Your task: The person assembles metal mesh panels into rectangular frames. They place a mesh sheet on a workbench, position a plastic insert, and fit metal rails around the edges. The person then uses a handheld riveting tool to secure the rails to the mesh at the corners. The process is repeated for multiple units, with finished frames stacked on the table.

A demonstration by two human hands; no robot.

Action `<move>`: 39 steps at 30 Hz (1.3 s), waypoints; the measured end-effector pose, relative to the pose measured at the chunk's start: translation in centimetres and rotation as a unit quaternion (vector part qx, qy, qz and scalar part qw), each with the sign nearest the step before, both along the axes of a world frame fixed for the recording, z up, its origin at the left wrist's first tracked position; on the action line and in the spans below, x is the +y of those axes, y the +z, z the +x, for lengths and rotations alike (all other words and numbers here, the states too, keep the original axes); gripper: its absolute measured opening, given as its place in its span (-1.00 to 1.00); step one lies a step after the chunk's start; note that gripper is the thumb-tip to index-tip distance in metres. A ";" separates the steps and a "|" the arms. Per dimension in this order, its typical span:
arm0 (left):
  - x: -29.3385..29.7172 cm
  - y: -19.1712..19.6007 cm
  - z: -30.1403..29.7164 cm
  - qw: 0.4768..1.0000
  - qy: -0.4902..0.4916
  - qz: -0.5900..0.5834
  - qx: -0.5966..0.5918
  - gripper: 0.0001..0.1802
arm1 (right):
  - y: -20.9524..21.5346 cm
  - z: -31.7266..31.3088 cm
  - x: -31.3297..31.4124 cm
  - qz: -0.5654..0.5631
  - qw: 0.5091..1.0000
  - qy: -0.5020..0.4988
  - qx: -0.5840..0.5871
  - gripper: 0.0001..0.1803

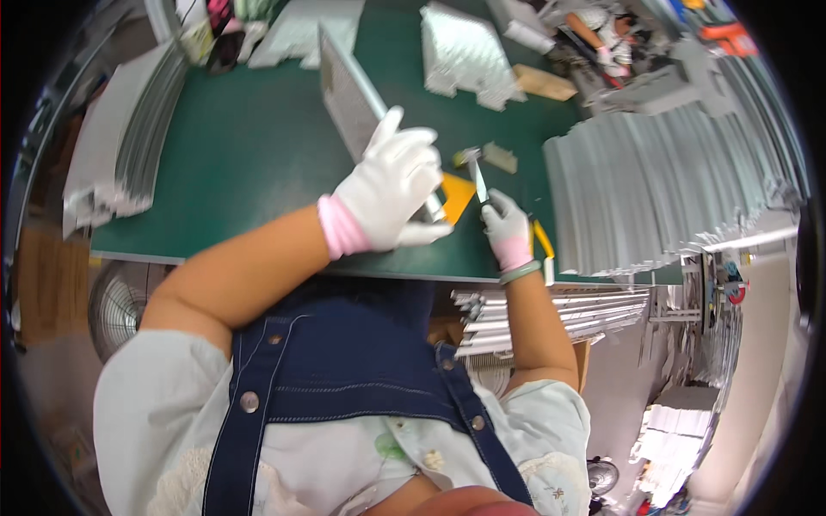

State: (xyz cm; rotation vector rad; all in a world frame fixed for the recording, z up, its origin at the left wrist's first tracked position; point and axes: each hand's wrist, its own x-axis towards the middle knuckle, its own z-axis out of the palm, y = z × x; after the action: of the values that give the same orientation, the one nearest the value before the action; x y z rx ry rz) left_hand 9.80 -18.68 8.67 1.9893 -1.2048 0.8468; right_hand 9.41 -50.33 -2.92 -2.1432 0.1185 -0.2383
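My left hand [387, 189], in a white glove with a pink cuff, is closed on the edge of a thin light-grey panel [348, 99]. That panel stands tilted up on edge above the green table [241, 138]. My right hand [508, 228], gloved alike, grips the handle of a small hammer [479, 179]. The hammer's head lies away from me, with a yellowish face on its left. Between my hands shows a flat orange-yellow piece [460, 196], partly hidden by the left hand. A small greyish block [500, 157] lies just beyond the hammer.
Stacked grey panels stand at left [129, 129] and a larger row of panels [654, 189] at right. Perforated sheets [465, 56] and a wooden block [545, 82] lie farther back. A yellow-handled tool [544, 241] is beside my right wrist. Another person [607, 39] works at far right.
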 end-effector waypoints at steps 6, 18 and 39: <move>-0.4 0.7 0.0 0.998 0.018 0.051 0.024 -0.43 | 19.6 8.4 -9.8 -0.504 0.710 -0.263 -0.417 -0.70; -1.7 1.0 0.2 0.997 0.018 0.073 0.033 -0.45 | 41.1 14.4 -2.4 -0.132 0.842 0.201 -0.483 -0.71; -3.4 0.9 1.3 0.995 0.014 0.062 0.072 -0.55 | 31.8 -0.9 9.6 -0.106 0.825 0.196 -0.520 -0.67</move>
State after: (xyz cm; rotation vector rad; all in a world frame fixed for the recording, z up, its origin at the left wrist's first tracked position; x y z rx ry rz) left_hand 11.11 -22.07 9.52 2.1322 -1.1732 0.6444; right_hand 8.49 -40.70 28.85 -1.9008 -1.0069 -1.1665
